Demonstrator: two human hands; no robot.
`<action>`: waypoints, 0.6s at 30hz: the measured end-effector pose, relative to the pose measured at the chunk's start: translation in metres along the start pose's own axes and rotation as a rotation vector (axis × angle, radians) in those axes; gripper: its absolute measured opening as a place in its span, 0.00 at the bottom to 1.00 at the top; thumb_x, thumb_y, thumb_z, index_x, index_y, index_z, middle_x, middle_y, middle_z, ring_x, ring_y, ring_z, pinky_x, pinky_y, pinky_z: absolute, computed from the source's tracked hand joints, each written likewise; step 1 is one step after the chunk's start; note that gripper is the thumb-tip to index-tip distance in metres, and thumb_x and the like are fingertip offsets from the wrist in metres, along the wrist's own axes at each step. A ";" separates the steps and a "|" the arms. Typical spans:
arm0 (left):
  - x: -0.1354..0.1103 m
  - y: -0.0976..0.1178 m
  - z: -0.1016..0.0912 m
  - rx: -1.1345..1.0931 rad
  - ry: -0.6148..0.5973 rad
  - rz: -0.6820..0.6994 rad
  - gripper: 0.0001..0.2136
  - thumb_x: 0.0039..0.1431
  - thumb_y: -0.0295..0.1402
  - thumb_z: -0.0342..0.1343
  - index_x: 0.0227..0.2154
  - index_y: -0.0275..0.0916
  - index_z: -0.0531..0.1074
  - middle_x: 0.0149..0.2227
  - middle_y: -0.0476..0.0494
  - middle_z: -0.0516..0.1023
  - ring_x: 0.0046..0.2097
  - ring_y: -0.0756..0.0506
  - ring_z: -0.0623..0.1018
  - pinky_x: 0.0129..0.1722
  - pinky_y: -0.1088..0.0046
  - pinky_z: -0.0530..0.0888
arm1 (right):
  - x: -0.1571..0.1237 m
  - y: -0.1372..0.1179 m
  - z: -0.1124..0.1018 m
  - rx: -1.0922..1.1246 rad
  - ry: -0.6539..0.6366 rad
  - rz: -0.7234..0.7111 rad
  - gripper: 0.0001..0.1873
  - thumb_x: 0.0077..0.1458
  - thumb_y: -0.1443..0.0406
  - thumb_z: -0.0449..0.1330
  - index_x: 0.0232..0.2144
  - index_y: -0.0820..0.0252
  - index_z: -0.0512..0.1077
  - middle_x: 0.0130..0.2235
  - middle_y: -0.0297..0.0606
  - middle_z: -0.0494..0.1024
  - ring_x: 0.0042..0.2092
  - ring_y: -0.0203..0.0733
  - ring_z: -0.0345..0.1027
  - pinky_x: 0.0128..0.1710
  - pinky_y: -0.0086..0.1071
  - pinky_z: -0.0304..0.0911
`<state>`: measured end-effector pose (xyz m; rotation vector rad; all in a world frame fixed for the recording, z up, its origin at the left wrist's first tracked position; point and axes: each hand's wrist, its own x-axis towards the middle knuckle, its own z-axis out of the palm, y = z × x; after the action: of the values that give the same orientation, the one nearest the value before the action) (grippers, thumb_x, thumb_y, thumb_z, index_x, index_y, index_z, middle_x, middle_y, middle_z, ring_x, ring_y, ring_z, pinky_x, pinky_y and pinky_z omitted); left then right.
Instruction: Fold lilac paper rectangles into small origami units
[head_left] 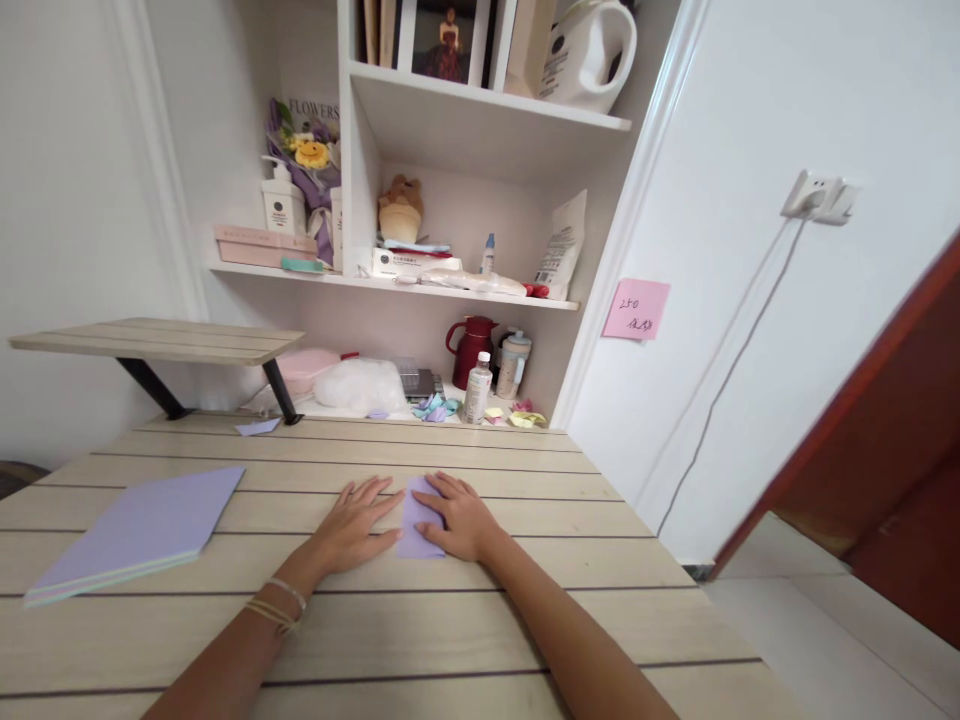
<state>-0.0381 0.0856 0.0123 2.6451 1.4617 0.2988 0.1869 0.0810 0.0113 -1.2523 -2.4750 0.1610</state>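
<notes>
A small piece of purple paper (pixel 417 515), seemingly folded, lies flat on the slatted wooden table (pixel 420 630). My right hand (pixel 456 515) rests on its right side with the fingers spread, covering part of it. On the left, my left hand (pixel 360 525) lies flat with its fingers apart, the fingertips at the paper's left edge. Neither hand grips anything. Farther left sits a stack of coloured paper (pixel 146 525), purple on top with pale green and pink edges below.
A raised wooden shelf (pixel 157 338) on black legs stands at the back left, with a purple paper scrap (pixel 257 427) under it. Behind the table are a clear bottle (pixel 477 390), a red jug (pixel 472 352), a plastic bag (pixel 360 385) and several folded paper pieces (pixel 436 408).
</notes>
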 end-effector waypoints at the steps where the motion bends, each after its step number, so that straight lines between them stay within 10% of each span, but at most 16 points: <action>1: 0.000 0.000 0.000 0.000 -0.007 -0.003 0.26 0.55 0.50 0.41 0.56 0.52 0.53 0.61 0.46 0.53 0.61 0.40 0.49 0.57 0.54 0.43 | 0.000 0.000 0.000 -0.003 -0.001 0.006 0.30 0.50 0.50 0.53 0.54 0.47 0.57 0.60 0.37 0.52 0.59 0.52 0.46 0.55 0.48 0.44; 18: -0.001 0.004 -0.002 0.021 -0.015 -0.023 0.24 0.56 0.46 0.41 0.56 0.52 0.54 0.61 0.47 0.52 0.62 0.41 0.49 0.57 0.56 0.43 | 0.001 -0.003 0.002 -0.015 -0.035 0.036 0.31 0.49 0.49 0.53 0.55 0.47 0.56 0.61 0.38 0.50 0.60 0.51 0.42 0.55 0.48 0.40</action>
<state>-0.0360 0.0829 0.0146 2.6383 1.4980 0.2630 0.1830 0.0803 0.0103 -1.3112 -2.4884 0.1750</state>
